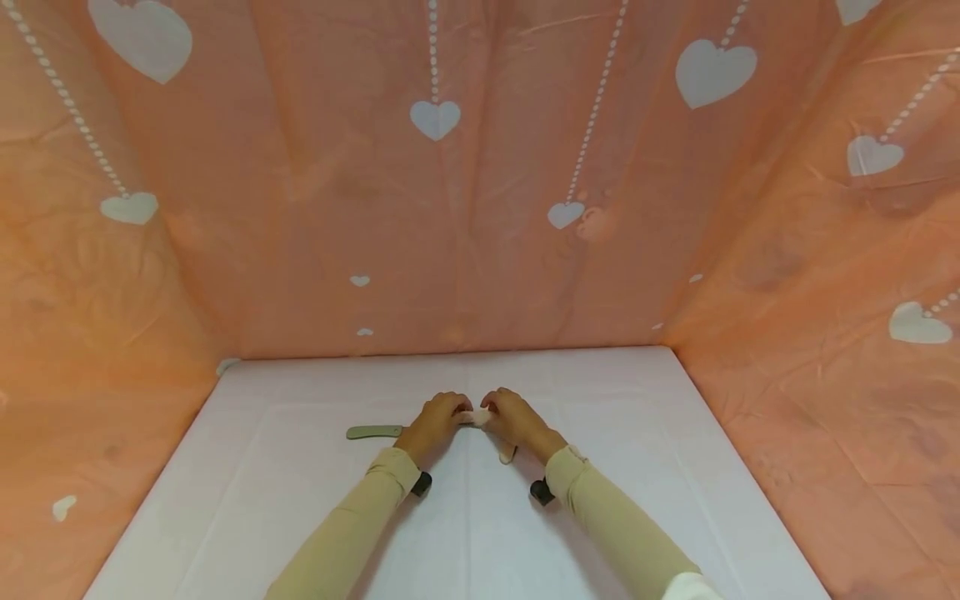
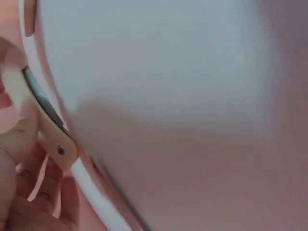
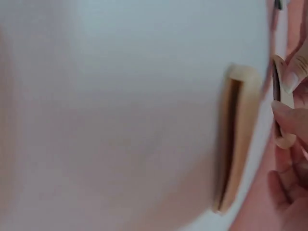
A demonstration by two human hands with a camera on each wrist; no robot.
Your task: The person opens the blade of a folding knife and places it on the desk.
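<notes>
Both hands meet near the far middle of the white table. Between them they hold a beige folding knife (image 1: 480,417) that looks folded, with a grey metal strip in its slot and a rivet at one end, clearest in the left wrist view. My left hand (image 1: 435,425) pinches the rivet end of this knife (image 2: 60,139) between thumb and fingers. My right hand (image 1: 517,421) pinches its other end. A second beige slotted handle (image 3: 240,139) lies on the table beside the right hand. Left of the left hand lies a green handle (image 1: 375,432), partly hidden by that hand.
The white table (image 1: 300,500) ends at an orange curtain (image 1: 480,250) with white hearts, which also stands along both sides. A black wrist device shows under each forearm, the left one (image 1: 422,483) and the right one (image 1: 542,492).
</notes>
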